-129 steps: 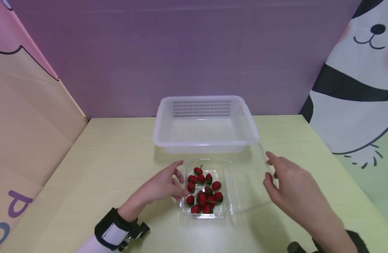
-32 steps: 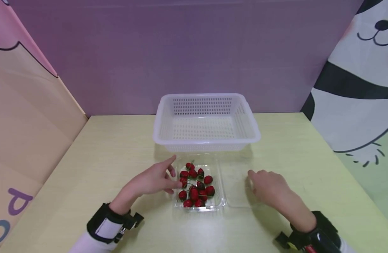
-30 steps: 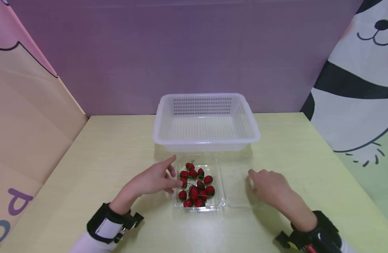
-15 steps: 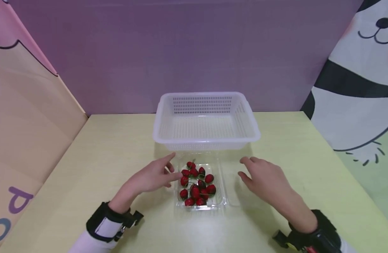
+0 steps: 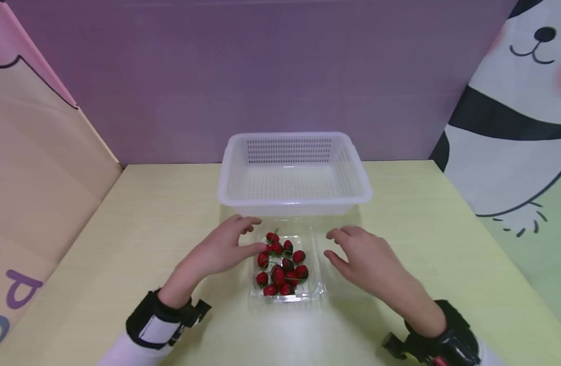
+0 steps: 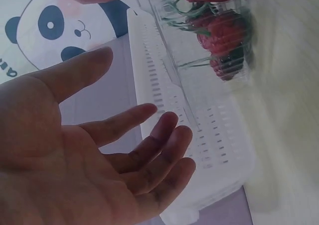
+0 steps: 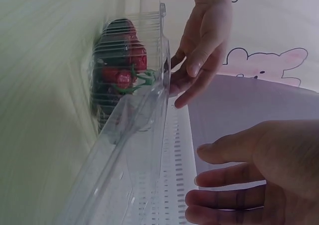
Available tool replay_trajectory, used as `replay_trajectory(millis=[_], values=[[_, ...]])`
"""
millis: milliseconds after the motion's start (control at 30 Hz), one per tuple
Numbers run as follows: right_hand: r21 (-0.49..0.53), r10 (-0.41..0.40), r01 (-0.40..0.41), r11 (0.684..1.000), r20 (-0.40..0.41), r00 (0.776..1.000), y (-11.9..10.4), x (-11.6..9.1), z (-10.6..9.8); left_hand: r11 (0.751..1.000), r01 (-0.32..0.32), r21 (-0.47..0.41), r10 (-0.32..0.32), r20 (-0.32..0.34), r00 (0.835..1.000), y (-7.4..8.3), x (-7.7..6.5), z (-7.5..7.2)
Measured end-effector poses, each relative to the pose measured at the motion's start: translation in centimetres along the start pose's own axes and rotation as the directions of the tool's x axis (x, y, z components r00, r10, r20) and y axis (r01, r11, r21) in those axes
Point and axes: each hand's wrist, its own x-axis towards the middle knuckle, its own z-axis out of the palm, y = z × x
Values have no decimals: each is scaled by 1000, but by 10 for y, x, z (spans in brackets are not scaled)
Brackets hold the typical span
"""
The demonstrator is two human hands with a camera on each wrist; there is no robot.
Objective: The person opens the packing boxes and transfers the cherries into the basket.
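Wrist straps: nearest me, black bands, the left one and the right one, each at the end of a pale sleeve.
Right hand: the right hand hangs just off the right edge of the box, holding nothing, fingers loosely bent, thumb apart from them, palm turned toward the other hand.
Left hand: the left hand is at the box's left rim, its grasp empty too, thumb and fingers spread and the fingers a little curved; the thumb tip reaches over the edge, though from here I can't tell whether it touches plastic or fruit.
Box: the clear plastic box sits flat on the tabletop, between the two hands, its longer side running away from the person.
Nearer hand: the left; the box lies to that hand's right and to the right hand's left, so its long sides face the two palms.
Cherries: the red cherries, some with green stems, lie loose inside the box.
Flap: a clear flap runs out from the box's right edge, below the right hand.
Basket: the white slotted basket stands just beyond the box, long side across.
Backdrop: a purple wall behind, a panda picture to the right.
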Motion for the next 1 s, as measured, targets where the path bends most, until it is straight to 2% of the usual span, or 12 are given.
replay_trajectory(millis=[333,500,700,867,1000], values=[[23,-102,102,995,12,995,-18,15,9,989,-120,88,112,90,990,9,9,8],[36,-162,162,986,18,987,-28,30,19,987,-121,109,106,132,986,13,15,11],[52,-258,255,966,54,965,-32,41,26,985,-118,127,98,154,983,15,17,11],[105,-254,241,965,133,958,-34,46,31,983,-132,126,111,160,981,15,18,9],[132,-257,236,963,167,952,-35,50,36,983,-142,120,118,183,976,14,20,10]])
